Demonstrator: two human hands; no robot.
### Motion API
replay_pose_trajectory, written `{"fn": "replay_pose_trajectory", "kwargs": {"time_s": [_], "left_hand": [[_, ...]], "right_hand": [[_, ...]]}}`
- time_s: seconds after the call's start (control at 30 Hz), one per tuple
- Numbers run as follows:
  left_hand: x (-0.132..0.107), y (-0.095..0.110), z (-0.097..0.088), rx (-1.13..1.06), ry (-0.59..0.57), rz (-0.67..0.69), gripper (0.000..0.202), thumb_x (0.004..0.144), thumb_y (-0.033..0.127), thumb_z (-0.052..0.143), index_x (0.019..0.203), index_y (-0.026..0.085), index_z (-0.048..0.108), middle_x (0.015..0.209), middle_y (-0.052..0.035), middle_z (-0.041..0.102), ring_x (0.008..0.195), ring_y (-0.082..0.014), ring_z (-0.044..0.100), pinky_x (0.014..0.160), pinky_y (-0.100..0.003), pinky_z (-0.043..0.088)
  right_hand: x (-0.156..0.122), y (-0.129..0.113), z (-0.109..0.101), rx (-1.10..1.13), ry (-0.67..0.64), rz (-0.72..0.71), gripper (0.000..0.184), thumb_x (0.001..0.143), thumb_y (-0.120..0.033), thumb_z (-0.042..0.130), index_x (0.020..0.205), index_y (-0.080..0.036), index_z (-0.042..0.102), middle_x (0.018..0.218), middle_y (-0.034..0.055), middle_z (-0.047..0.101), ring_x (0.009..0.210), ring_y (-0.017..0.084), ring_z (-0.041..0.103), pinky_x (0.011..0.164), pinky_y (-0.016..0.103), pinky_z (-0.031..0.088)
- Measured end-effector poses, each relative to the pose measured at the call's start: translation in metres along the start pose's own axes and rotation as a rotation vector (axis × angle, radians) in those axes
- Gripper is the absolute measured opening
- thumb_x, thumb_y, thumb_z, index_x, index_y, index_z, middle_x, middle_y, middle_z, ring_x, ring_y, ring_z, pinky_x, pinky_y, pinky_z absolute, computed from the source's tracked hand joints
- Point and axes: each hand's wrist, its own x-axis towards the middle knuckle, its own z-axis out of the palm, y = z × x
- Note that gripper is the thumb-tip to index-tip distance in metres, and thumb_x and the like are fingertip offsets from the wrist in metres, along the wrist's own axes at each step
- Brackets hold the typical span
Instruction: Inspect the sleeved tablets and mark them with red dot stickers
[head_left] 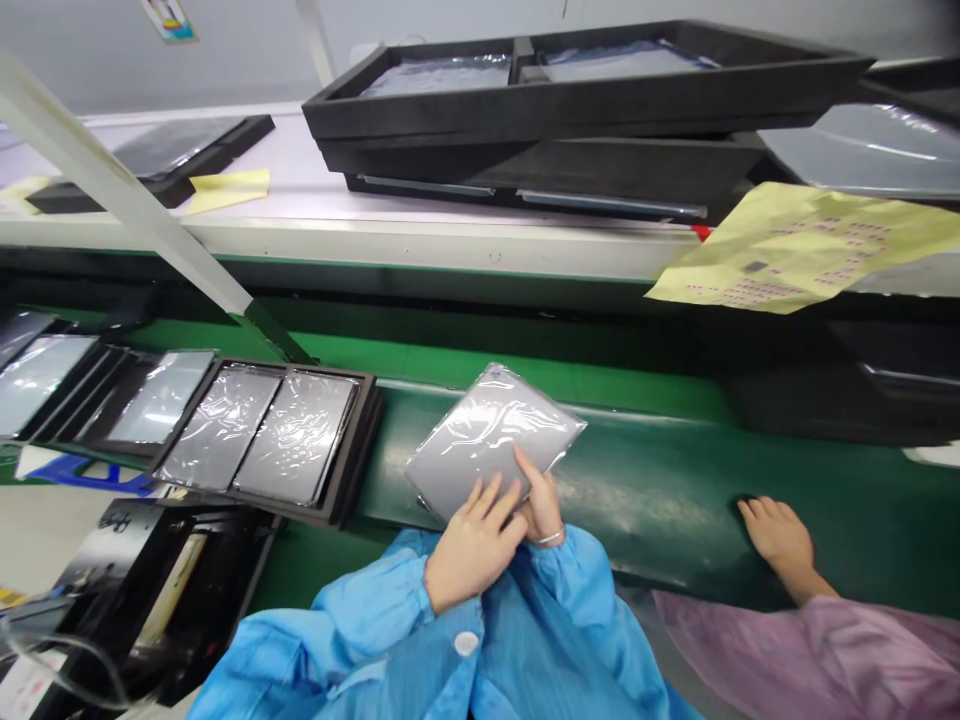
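A flat grey panel [493,440] wrapped in clear plastic film is tilted in front of my chest, above the green belt. My left hand [474,540] is closed on its lower edge, with the fingers across the film. My right hand [538,497], wearing a thin bracelet, grips the same edge from the right. To the left, a black tray [367,430] holds two film-wrapped panels side by side. Farther right, a co-worker's hand [778,535] in a pink sleeve rests on the belt.
A green conveyor belt [645,490] runs across the view. Stacked black trays [570,110] sit on the upper bench, and a yellow sheet with pink marks [795,250] hangs over its edge. A pale diagonal beam [127,190] crosses the upper left. A black fixture [157,590] stands at lower left.
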Motion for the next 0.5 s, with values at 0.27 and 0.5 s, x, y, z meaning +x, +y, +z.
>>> {"fn": "replay_pose_trajectory", "kwargs": {"time_s": [0.27, 0.5], "left_hand": [[0.003, -0.011, -0.074, -0.136, 0.700, -0.056, 0.062, 0.099, 0.029, 0.062, 0.157, 0.030, 0.040, 0.162, -0.0082, 0.047, 0.151, -0.0265, 0.043, 0.128, -0.050, 0.033], [0.011, 0.016, -0.073, -0.297, 0.440, 0.071, 0.062, 0.108, 0.026, 0.041, 0.166, 0.032, 0.020, 0.169, -0.0012, 0.032, 0.155, -0.0209, 0.034, 0.129, -0.035, 0.032]], "right_hand": [[-0.031, -0.053, -0.027, 0.038, 0.050, 0.034, 0.070, 0.043, -0.037, 0.096, 0.108, -0.023, 0.072, 0.087, 0.0023, 0.079, 0.074, 0.027, 0.074, 0.076, 0.044, 0.063], [-0.064, -0.076, -0.037, -0.079, 0.042, 0.030, 0.052, 0.044, -0.037, 0.097, 0.087, -0.022, 0.073, 0.082, 0.0053, 0.079, 0.076, 0.032, 0.075, 0.075, 0.047, 0.062]]}}
